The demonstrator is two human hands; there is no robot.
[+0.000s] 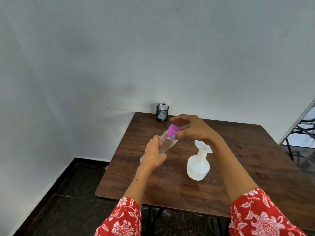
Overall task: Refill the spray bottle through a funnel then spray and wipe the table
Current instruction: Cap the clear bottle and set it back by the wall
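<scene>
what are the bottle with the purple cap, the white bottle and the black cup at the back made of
Bottle: clear plastic by the look, since the hand and table show through it; its purple cap looks like opaque matte plastic.
White bottle: milky, translucent plastic, softly glowing, with a funnel of the same look.
Black cup: probably metal mesh, given its fine see-through grid.

No legible text anywhere.

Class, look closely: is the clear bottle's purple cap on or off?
On. The purple cap sits on the clear bottle, with the right hand gripping it.
</scene>
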